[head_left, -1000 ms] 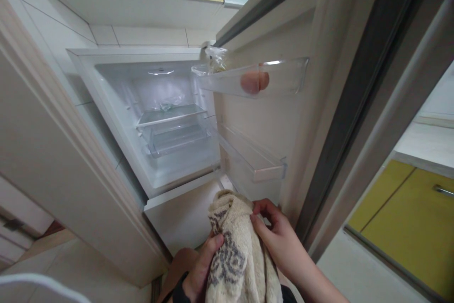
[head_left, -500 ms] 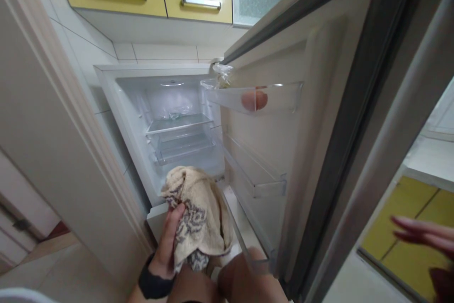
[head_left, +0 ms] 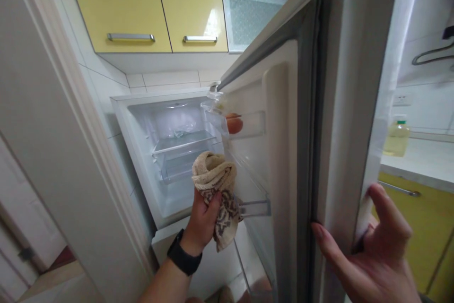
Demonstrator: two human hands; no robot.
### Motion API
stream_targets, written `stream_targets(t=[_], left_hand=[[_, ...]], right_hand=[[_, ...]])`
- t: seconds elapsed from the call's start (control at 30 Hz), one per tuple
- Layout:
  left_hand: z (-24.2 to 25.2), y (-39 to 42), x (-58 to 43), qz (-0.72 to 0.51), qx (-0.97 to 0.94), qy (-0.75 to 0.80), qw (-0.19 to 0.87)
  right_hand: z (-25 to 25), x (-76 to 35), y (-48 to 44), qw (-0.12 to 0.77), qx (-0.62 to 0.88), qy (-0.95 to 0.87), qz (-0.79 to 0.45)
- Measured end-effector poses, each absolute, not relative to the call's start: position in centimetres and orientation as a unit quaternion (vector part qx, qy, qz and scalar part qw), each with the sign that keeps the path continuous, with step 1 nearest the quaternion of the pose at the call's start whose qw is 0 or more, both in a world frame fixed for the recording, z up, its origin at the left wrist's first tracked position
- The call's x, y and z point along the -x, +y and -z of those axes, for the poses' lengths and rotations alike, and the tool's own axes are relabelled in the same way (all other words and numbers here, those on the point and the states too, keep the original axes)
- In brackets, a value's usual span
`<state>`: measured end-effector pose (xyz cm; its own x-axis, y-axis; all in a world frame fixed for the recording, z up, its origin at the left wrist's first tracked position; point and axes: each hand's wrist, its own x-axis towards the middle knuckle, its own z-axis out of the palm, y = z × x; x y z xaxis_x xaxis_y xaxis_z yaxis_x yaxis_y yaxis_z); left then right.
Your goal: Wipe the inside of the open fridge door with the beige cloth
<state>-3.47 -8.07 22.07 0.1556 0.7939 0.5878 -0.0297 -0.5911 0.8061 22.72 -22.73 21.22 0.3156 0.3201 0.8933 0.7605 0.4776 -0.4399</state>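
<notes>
A bunched beige towel [head_left: 213,173] with a dark pattern is in my left hand [head_left: 200,222], the thumb pressed over its folds. It hangs in front of the open refrigerator [head_left: 134,151], close to the door's lower shelf bin [head_left: 256,208]. At the right, my right hand [head_left: 378,258] grips the edge of the refrigerator door [head_left: 349,118], thumb on the inner side and fingers around the outer face. A reddish, egg-like round item [head_left: 234,125] sits in the door's upper bin. A black watch [head_left: 184,252] is on my left wrist.
Inside the refrigerator are a glass shelf [head_left: 184,142] with a crumpled clear bag and a clear drawer below. Yellow cabinets [head_left: 191,5] hang above. A door frame [head_left: 78,151] stands close on the left. A bottle of yellowish liquid [head_left: 396,140] stands on the right counter.
My right hand has come from the far right onto the door's edge. The door stands less wide open. My left hand has raised the towel and moved it right, more bunched now.
</notes>
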Motion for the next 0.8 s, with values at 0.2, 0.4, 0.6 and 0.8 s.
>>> stream_targets(t=[0.2, 0.4, 0.6, 0.8], left_hand=[[-22.3, -8.5, 2.9, -0.582, -0.699, 0.329, 0.255], [-24.0, -9.9, 2.2, -0.574, -0.717, 0.337, 0.205], [-23.6, -11.3, 2.6, -0.592, -0.751, 0.285, 0.065], [-22.5, -10.8, 2.6, -0.614, -0.734, 0.282, 0.067]], right_hand=[[-21.7, -21.6, -23.5, 0.635, 0.474, -0.579, 0.191], [-22.1, -21.0, -24.1, 0.620, 0.471, -0.590, 0.215], [-22.0, -21.0, -23.7, 0.626, 0.461, -0.587, 0.225], [-22.0, -21.1, -23.8, 0.630, 0.456, -0.592, 0.212]])
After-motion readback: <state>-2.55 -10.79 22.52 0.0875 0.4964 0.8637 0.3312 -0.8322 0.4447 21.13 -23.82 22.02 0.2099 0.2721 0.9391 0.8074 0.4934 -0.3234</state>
